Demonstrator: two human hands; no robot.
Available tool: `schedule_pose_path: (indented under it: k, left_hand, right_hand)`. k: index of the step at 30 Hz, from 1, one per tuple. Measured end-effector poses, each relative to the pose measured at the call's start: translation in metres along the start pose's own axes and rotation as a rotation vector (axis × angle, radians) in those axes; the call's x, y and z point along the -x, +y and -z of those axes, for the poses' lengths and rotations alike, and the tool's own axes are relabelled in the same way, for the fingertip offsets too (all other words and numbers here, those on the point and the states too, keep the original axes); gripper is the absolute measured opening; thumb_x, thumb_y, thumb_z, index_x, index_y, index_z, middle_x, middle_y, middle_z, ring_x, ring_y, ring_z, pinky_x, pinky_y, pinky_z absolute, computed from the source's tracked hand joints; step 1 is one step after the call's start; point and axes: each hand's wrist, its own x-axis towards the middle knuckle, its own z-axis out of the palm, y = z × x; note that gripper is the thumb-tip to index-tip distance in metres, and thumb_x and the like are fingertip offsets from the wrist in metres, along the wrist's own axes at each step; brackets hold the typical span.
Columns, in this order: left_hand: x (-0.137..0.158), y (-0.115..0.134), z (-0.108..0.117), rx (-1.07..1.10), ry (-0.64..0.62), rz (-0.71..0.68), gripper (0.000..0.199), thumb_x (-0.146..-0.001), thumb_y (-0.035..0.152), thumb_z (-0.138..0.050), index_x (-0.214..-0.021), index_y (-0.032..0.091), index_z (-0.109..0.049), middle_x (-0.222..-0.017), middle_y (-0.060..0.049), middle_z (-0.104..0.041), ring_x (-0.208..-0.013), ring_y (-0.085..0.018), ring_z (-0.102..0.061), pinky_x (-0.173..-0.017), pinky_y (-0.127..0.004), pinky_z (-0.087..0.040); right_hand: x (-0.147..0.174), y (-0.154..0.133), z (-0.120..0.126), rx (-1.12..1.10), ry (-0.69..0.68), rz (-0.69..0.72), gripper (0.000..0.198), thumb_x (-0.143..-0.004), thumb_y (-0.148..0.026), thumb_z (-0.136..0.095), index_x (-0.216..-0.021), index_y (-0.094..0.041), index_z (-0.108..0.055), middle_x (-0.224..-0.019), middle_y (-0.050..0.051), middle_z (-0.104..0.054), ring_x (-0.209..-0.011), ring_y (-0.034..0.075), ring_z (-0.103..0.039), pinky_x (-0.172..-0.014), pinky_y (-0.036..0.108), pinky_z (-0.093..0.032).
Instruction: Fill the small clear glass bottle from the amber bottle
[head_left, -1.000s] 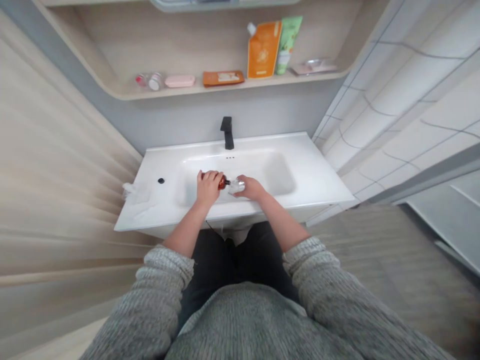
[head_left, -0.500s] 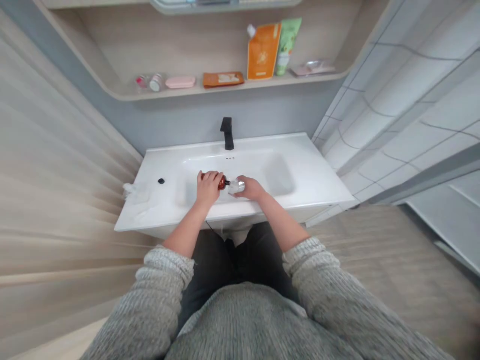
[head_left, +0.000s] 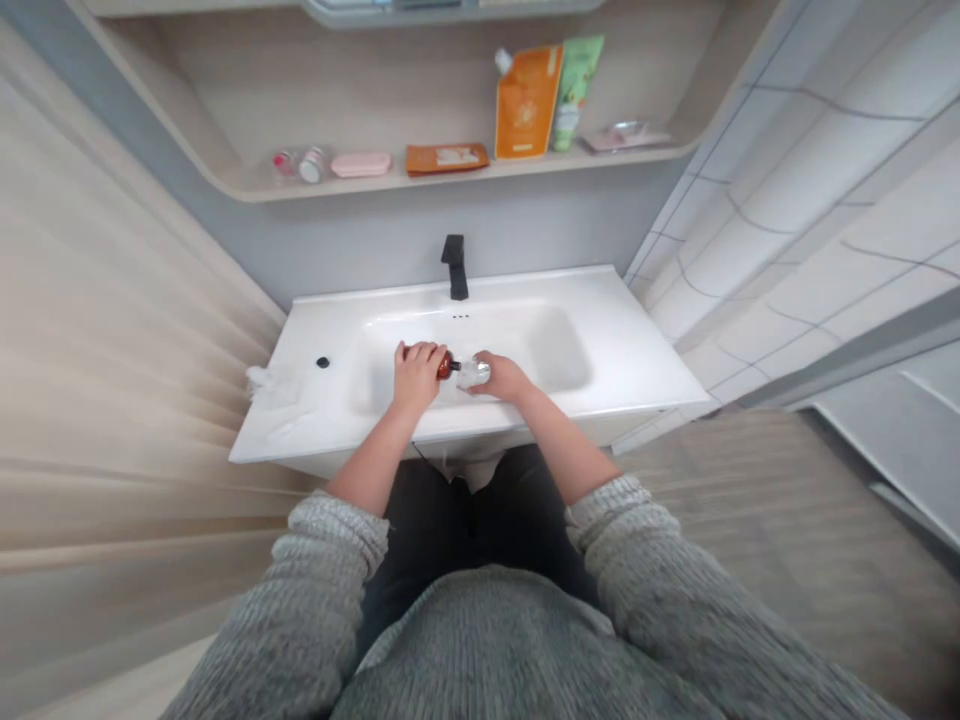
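My left hand [head_left: 418, 375] is wrapped round a reddish-brown bottle [head_left: 445, 366] with a dark neck, tipped on its side so that the neck points right. Opposite it, my right hand [head_left: 501, 377] grips a small clear container [head_left: 472, 374], which looks like a cup or jar. The bottle's neck reaches the clear container's left end; whether they touch I cannot tell. Both are held over the front of the white sink basin [head_left: 559, 345]. Fingers cover much of the bottle, and what is in the clear container is too small to make out.
Behind the basin stands a black faucet [head_left: 454, 268]. On the counter at left are a black round piece [head_left: 322, 362] and white crumpled stuff [head_left: 260, 379]. A shelf [head_left: 262, 190] above bears an orange pouch [head_left: 526, 105], a green tube [head_left: 574, 95] and a pink case [head_left: 361, 164].
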Motion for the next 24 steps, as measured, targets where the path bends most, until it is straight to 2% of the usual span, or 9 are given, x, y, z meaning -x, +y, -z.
schedule_pose_path:
  k: [24]
  left_hand:
    - [0.0009,0.0029,0.0050,0.022,-0.013,-0.003,0.060,-0.101,0.017,-0.056,-0.159,0.031,-0.066,-0.155,-0.016,-0.071,-0.152,-0.039,-0.057,-0.141,-0.071,-0.019]
  right_hand:
    - [0.0021,-0.0033,0.0034,-0.003,-0.007,0.002,0.077,-0.076,-0.047,-0.104,-0.141,-0.023,-0.070,-0.128,0.012,-0.085,-0.116,0.033,-0.081,-0.098,0.037,-0.060]
